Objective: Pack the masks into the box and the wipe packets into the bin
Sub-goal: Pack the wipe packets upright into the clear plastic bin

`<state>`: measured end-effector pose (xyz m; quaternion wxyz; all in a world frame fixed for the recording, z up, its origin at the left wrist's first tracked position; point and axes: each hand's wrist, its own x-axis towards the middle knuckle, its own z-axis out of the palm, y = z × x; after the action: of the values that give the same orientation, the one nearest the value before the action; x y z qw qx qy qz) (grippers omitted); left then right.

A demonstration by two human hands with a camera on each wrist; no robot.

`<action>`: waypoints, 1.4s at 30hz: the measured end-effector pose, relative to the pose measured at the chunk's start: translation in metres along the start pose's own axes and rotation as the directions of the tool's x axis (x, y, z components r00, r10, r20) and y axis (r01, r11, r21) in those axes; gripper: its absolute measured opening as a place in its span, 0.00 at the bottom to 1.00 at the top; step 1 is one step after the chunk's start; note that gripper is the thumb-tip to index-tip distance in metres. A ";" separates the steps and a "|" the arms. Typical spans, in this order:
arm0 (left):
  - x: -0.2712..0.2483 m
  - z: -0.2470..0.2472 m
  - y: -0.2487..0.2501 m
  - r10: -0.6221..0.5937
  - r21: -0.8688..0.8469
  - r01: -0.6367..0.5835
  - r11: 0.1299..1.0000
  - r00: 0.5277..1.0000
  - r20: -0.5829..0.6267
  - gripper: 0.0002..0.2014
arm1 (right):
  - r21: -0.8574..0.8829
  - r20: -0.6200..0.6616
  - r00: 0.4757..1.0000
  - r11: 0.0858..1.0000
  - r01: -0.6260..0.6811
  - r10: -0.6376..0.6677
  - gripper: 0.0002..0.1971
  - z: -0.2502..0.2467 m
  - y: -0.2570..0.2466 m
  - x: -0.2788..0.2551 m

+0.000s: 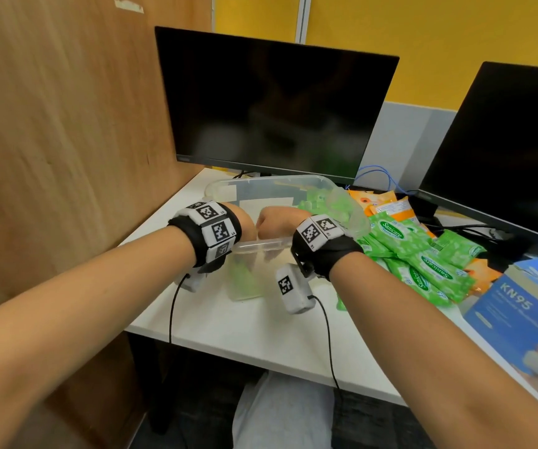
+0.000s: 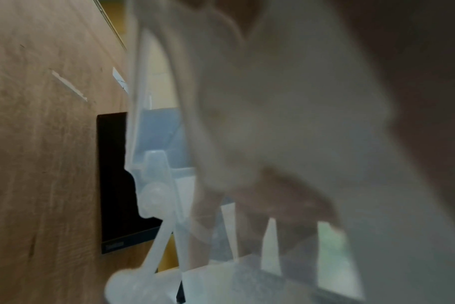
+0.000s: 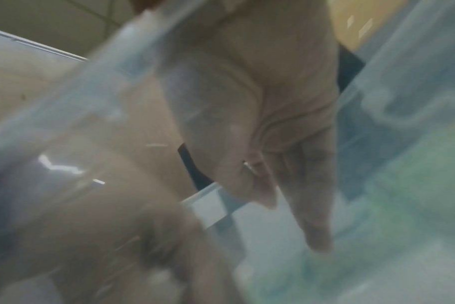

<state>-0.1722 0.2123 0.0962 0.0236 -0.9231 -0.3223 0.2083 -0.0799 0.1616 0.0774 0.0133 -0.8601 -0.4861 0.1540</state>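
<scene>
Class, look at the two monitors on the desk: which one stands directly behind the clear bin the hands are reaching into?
The left monitor, beside the wooden partition. The bin sits right in front of it, while the right monitor stands behind the wipe packets.

Bare forearms, black wrist straps (image 1: 196,241) carrying white blocks with black square-code markers (image 1: 318,230), white camera pod (image 1: 293,288) under each wrist, thin black cables (image 1: 327,335) trailing toward 6 o'clock, grey trousers (image 1: 280,413).

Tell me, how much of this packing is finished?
Some green packets already lie in the clear bin. Right now the left hand and right hand both reach over its near rim; what their fingers do inside is blurred. Left: the pile of green and orange wipe packets beside it. The KN95 mask box sits at the right; no loose masks show.
</scene>
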 end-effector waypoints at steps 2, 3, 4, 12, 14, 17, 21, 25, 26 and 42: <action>-0.001 0.000 0.003 0.007 0.053 -0.010 0.999 0.997 0.072 0.30 | 0.141 -0.284 0.956 0.990 -0.033 0.072 0.15 -0.003 0.023 -0.008; -0.001 -0.001 0.005 0.005 0.072 -0.011 0.997 0.996 0.085 0.31 | 0.151 -0.424 0.898 0.987 -0.055 0.115 0.14 -0.008 0.039 -0.012; -0.001 -0.002 0.006 0.008 0.059 -0.013 0.998 0.997 0.081 0.31 | 0.174 -0.564 0.810 0.982 -0.073 0.160 0.12 -0.011 0.057 -0.018; -0.013 -0.007 0.010 0.003 -0.073 0.001 0.997 0.999 0.051 0.30 | 0.407 -0.245 0.786 0.796 -0.447 0.567 0.10 0.021 0.170 -0.059; -0.014 -0.007 0.010 0.006 -0.071 -0.002 0.997 0.999 0.052 0.27 | 0.256 -0.027 0.844 0.820 -0.511 0.535 0.17 0.042 0.171 -0.060; -0.017 -0.008 0.011 0.003 -0.073 0.002 0.997 0.998 0.063 0.25 | 0.186 0.047 0.853 0.834 -0.519 0.521 0.46 0.066 0.163 -0.054; -0.019 -0.007 0.011 0.003 -0.093 0.002 0.996 0.999 0.051 0.26 | 0.058 0.094 0.854 0.853 -0.518 0.512 0.59 0.081 0.151 -0.041; -0.021 -0.008 0.011 0.006 -0.110 0.001 0.994 0.998 0.060 0.24 | 0.399 0.138 0.866 0.773 -0.493 0.481 0.38 0.071 0.159 -0.044; -0.021 -0.009 0.010 0.007 -0.108 -0.001 0.994 0.998 0.060 0.23 | 0.586 0.162 0.867 0.661 -0.469 0.471 0.27 0.063 0.165 -0.050; -0.015 -0.008 0.010 0.034 -0.069 -0.030 0.997 0.998 0.056 0.22 | 0.879 -0.199 0.980 -0.445 0.172 -0.015 0.33 -0.045 0.080 -0.063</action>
<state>-0.1730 0.1960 0.1074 -0.0202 -0.9220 -0.3150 0.2241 -0.0313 0.0718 0.1222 0.7705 -0.4037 -0.2007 0.4507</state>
